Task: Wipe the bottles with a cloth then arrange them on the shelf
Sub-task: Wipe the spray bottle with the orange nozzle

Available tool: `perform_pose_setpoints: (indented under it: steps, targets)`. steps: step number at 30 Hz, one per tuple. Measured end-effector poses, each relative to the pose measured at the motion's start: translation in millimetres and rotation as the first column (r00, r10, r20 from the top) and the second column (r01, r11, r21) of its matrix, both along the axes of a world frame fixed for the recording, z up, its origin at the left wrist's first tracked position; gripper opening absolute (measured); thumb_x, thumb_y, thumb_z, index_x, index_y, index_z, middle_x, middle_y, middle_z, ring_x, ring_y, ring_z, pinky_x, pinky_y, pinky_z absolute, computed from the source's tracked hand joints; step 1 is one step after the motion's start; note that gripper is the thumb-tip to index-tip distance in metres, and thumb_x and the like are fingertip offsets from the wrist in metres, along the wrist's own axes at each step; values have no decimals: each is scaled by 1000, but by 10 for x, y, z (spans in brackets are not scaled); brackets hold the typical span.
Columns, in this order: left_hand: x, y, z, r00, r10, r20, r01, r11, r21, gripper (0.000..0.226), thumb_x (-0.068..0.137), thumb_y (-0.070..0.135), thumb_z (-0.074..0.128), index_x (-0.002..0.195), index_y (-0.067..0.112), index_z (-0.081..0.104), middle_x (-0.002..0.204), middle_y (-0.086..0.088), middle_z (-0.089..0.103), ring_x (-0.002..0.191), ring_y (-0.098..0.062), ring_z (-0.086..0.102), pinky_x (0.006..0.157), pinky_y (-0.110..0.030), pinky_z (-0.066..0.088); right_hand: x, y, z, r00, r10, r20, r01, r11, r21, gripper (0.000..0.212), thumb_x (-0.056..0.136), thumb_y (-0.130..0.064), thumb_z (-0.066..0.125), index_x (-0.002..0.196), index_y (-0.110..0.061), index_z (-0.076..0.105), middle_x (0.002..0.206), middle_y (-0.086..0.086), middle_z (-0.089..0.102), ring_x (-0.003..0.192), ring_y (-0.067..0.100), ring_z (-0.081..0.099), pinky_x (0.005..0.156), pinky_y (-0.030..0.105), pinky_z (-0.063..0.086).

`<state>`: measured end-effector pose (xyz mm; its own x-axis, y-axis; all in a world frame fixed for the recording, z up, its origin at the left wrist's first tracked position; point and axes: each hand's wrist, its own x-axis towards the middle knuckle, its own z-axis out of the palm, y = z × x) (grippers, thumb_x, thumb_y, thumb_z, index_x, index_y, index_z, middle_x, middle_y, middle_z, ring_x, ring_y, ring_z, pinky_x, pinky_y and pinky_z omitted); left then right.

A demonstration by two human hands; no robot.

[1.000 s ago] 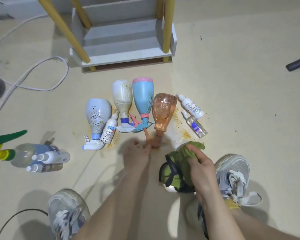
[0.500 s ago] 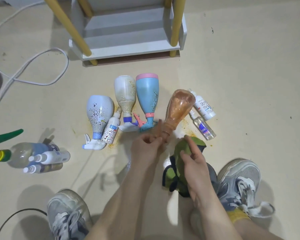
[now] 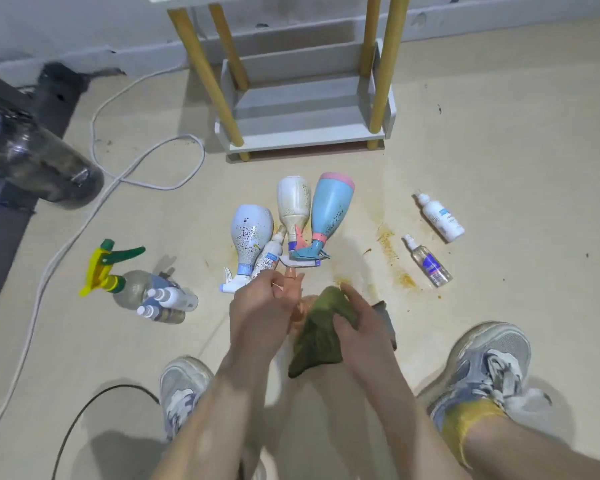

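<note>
Right now your left hand's (image 3: 260, 303) grip is closed round the neck of the translucent orange plastic spray bottle (image 3: 299, 310), held mid-frame between your hands. Its long axis runs 12 to 6 o'clock, nozzle toward 12. Your right hand (image 3: 357, 323) clutches the crumpled olive-green cloth (image 3: 317, 337) around its body. The white shelf with yellow posts (image 3: 309, 133) stands at 12 o'clock.

Glossy plastic bottles (image 3: 331, 206), matt green cloth (image 3: 321, 327), painted-wood shelf (image 3: 305, 136) w/ smooth floor (image 3: 499, 150).
</note>
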<state>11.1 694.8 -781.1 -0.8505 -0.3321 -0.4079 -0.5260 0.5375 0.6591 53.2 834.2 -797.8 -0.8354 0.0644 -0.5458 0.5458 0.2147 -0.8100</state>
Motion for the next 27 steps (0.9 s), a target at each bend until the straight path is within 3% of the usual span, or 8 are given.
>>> perform_pose_setpoints:
  steps: [4,6,8,10,15,18,22,27]
  targets:
    - [149,-40,-95,999,-36,-5,36,999,22,27,86,54,64,80,29,70,80,26,70,73,4,61,64,-8,41,189,-385,-185,984,175,18,-175,984,22,69,99,-3,42,157,-28,14,126,-7,45,119,16,49,93,17,34]
    - [242,-87,-171,982,-176,62,179,983,-46,25,91,55,55,92,36,72,93,37,66,85,8,60,76,-12,44,239,-568,-270,984,176,11,-176,984,-1,74,96,-4,41,158,-26,5,142,-7,39,136,19,41,110,24,32]
    - [283,-170,-240,979,-175,107,185,978,-99,30,93,55,53,95,30,71,90,18,72,88,-9,65,79,-27,50,228,-691,-423,992,126,2,-126,992,-4,74,95,-6,45,158,-24,10,156,1,33,144,19,33,118,36,30]
    - [229,-273,-273,989,-108,104,117,990,-80,28,91,52,58,89,27,72,82,12,72,84,-11,65,74,-24,49,126,-723,-557,990,144,-5,-144,989,28,72,94,-6,46,157,-16,13,155,3,29,142,18,32,116,27,25]
    - [114,-409,-267,985,155,76,-163,979,119,19,75,46,77,89,34,75,77,18,74,79,-1,67,68,-18,44,-180,-685,-834,963,169,212,-174,985,7,59,101,-10,45,155,-14,22,123,-1,52,103,19,54,77,14,43]
    - [155,-446,-334,979,202,24,-203,965,166,15,76,40,79,87,31,76,79,18,74,79,-1,68,72,-22,47,-64,-833,-680,994,66,86,-70,997,39,68,96,-7,43,158,-21,18,146,7,49,129,24,52,105,33,43]
    - [216,-517,-424,993,115,34,-120,966,227,12,80,29,78,72,28,69,63,19,65,63,1,59,67,-20,44,152,-1024,-403,994,28,-108,-36,997,-70,69,99,0,45,152,-36,20,148,-12,45,136,2,43,113,24,35]
    - [165,-539,-436,999,42,19,-45,967,250,16,80,29,76,96,29,75,85,14,74,84,-5,68,78,-24,51,-210,-797,-447,989,-25,147,37,996,-80,68,92,9,42,154,-18,34,143,-1,52,129,17,53,109,35,44]
